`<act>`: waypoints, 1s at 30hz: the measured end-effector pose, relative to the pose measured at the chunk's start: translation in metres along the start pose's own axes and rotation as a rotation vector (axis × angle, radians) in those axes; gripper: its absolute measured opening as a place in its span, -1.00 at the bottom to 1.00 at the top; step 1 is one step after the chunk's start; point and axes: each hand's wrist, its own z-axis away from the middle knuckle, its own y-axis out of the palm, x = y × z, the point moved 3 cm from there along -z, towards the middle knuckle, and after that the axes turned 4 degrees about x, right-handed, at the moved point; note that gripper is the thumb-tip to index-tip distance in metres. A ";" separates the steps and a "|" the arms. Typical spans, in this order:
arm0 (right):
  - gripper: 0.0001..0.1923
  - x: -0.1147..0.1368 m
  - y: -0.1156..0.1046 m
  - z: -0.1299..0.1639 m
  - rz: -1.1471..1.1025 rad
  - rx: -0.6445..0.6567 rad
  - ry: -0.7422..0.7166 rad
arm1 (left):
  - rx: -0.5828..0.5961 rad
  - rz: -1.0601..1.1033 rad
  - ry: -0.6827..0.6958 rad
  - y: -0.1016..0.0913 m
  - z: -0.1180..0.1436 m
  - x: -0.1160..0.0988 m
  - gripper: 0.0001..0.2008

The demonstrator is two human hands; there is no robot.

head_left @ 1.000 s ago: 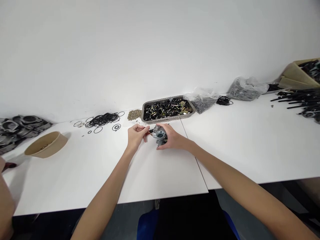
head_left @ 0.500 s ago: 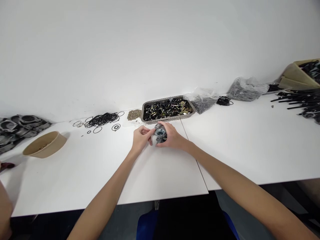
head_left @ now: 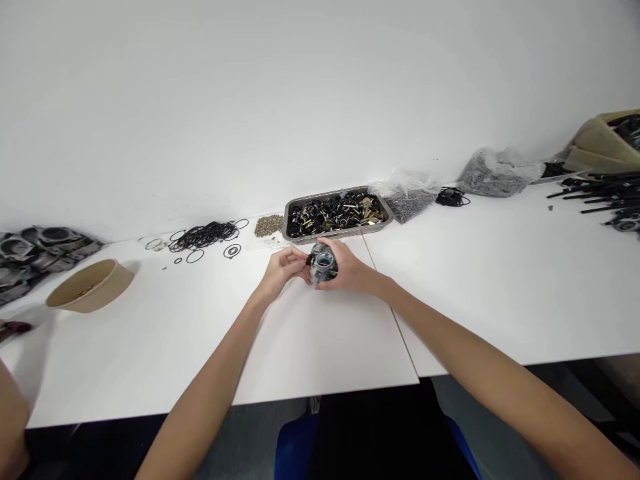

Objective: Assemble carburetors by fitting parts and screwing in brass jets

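Note:
A grey metal carburetor (head_left: pixel 324 261) with a round bore facing up is held just over the white table, in front of the metal tray. My right hand (head_left: pixel 345 270) is wrapped around its right side, thumb at the near edge and fingers at the far edge. At its left side, my left hand (head_left: pixel 286 270) pinches a small black part (head_left: pixel 309 260) against the body. The exact kind of that part is too small to tell. The metal tray (head_left: pixel 336 235) behind holds many black fittings and brass-coloured screws.
Left of the tray lie small brass pieces (head_left: pixel 269 225) and black rubber rings (head_left: pixel 205 236). A tan bowl (head_left: pixel 113 283) and grey castings (head_left: pixel 45 257) stand farther left. Plastic bags (head_left: pixel 500 175) and black rods (head_left: pixel 600 193) lie right. Another person's arm (head_left: pixel 11 413) shows at the left edge.
The carburetor has shifted slightly right and turned a little in my right hand. A black part now shows at my left fingertips, and my left hand's fingers have moved.

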 end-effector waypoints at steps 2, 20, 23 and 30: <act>0.04 -0.001 0.001 0.000 -0.009 0.004 0.009 | 0.017 -0.025 -0.004 -0.003 -0.001 0.000 -0.74; 0.06 0.003 0.000 0.002 0.099 -0.058 -0.138 | -0.053 -0.194 0.038 -0.008 0.003 -0.014 -0.73; 0.07 0.002 0.001 0.002 0.108 -0.062 -0.138 | -0.047 -0.181 0.034 -0.009 0.002 -0.012 -0.74; 0.07 0.003 0.000 0.003 0.104 -0.067 -0.156 | -0.017 -0.173 0.019 -0.014 0.002 -0.006 -0.77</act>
